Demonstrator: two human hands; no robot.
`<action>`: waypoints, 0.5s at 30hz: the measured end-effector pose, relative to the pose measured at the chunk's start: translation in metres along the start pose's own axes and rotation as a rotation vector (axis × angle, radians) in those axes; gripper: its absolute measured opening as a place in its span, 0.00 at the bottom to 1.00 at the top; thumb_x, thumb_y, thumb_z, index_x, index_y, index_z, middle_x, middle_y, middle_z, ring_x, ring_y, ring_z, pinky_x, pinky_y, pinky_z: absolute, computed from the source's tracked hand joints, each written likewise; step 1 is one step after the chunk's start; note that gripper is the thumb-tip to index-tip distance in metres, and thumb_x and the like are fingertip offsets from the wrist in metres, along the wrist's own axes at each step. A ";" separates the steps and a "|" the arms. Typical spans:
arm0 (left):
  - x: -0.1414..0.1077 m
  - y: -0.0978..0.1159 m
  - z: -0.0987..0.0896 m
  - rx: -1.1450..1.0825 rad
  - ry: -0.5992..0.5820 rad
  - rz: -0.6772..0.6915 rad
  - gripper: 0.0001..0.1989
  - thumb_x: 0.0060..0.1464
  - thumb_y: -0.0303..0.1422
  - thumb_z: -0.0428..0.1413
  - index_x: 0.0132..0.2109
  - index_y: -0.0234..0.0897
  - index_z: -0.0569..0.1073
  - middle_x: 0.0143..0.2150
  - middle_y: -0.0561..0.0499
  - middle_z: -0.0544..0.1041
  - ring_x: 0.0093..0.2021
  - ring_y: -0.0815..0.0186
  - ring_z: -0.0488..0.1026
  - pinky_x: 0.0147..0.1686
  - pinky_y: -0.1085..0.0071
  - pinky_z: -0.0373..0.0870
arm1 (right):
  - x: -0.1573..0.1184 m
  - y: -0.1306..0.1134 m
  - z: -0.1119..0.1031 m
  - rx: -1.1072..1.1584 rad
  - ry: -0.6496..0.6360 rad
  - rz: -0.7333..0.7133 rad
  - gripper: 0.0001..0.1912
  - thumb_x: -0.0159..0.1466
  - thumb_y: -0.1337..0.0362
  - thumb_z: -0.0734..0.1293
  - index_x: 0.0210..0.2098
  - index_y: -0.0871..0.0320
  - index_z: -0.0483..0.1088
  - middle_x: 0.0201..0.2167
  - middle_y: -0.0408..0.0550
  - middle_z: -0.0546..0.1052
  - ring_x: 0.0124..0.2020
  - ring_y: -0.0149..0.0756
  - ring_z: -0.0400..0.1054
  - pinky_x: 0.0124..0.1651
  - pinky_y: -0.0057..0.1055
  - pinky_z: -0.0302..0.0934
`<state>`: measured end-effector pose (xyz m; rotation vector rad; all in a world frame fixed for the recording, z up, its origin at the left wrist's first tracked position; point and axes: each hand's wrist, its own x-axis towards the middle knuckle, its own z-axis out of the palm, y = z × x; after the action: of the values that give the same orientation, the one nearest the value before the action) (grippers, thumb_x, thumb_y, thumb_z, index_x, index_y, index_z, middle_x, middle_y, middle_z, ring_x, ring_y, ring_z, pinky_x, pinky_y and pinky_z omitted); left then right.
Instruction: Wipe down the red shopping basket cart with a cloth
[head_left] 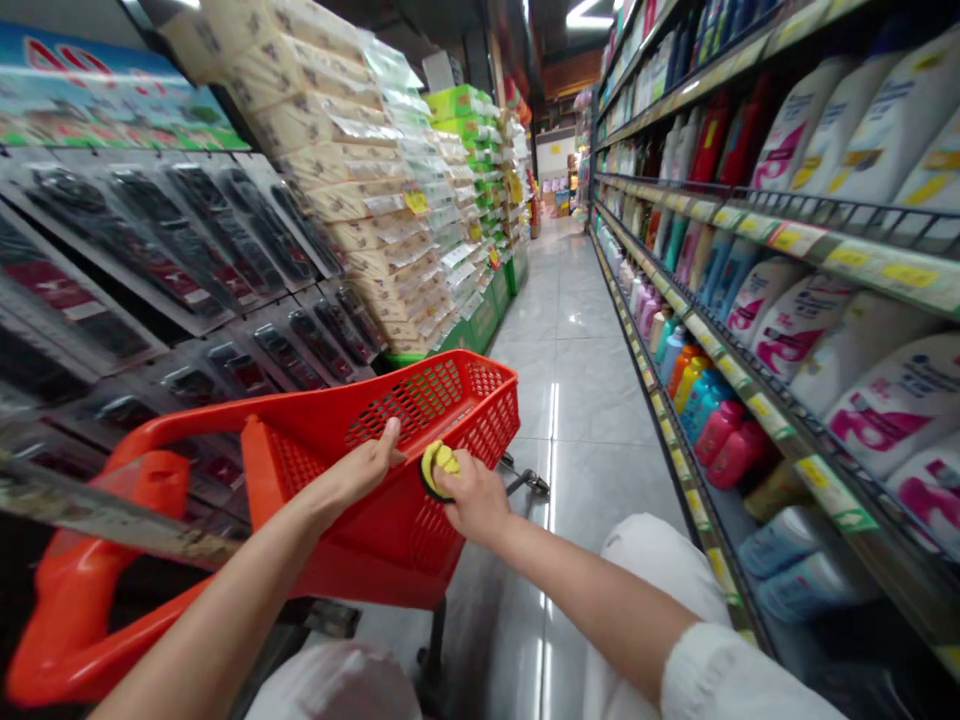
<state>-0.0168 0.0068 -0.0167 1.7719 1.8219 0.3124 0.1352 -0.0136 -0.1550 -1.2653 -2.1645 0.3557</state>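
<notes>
In front of me stands a red plastic shopping cart (322,550) with lattice walls, angled across the aisle. My left hand (367,465) is closed at the rim of its near side, thumb raised; its other fingers are mostly hidden. Just to the right, my right hand (476,495) grips a small yellow thing with a black edge (437,470), held against the cart's side near the rim. It looks soft and bunched, but its exact kind is unclear. The cart's curved red handle (75,620) is at lower left, with neither hand on it.
Shelves (840,250) of shampoo and other bottles run along the right. On the left hang blister-packed dark goods (217,220), beside tall stacks of beige packs (360,200) and green packs (472,130). A shiny grey tiled floor (570,330) leads down the aisle. My knees show below.
</notes>
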 end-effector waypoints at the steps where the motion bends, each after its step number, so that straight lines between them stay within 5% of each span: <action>1: 0.000 0.001 0.000 0.008 0.002 0.006 0.43 0.43 0.70 0.34 0.23 0.37 0.75 0.28 0.41 0.79 0.40 0.52 0.76 0.39 0.66 0.72 | 0.005 0.017 0.001 0.020 0.033 0.044 0.28 0.57 0.67 0.65 0.56 0.43 0.67 0.53 0.47 0.65 0.48 0.39 0.65 0.46 0.31 0.64; 8: -0.012 0.013 0.004 0.075 0.013 -0.019 0.28 0.42 0.60 0.50 0.21 0.38 0.71 0.19 0.48 0.72 0.26 0.57 0.72 0.24 0.68 0.67 | 0.052 0.136 -0.007 0.386 0.353 0.761 0.34 0.55 0.66 0.63 0.63 0.51 0.62 0.52 0.50 0.67 0.49 0.39 0.68 0.51 0.31 0.63; 15: -0.015 0.008 0.012 0.058 -0.052 -0.025 0.28 0.45 0.59 0.49 0.25 0.37 0.74 0.20 0.50 0.72 0.25 0.59 0.71 0.24 0.69 0.66 | 0.073 0.159 0.011 0.523 0.499 0.608 0.40 0.50 0.71 0.63 0.64 0.53 0.60 0.58 0.52 0.63 0.56 0.39 0.64 0.57 0.32 0.59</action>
<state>-0.0047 -0.0096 -0.0184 1.7780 1.8319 0.2044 0.2121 0.1307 -0.2174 -1.4710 -1.1405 0.7075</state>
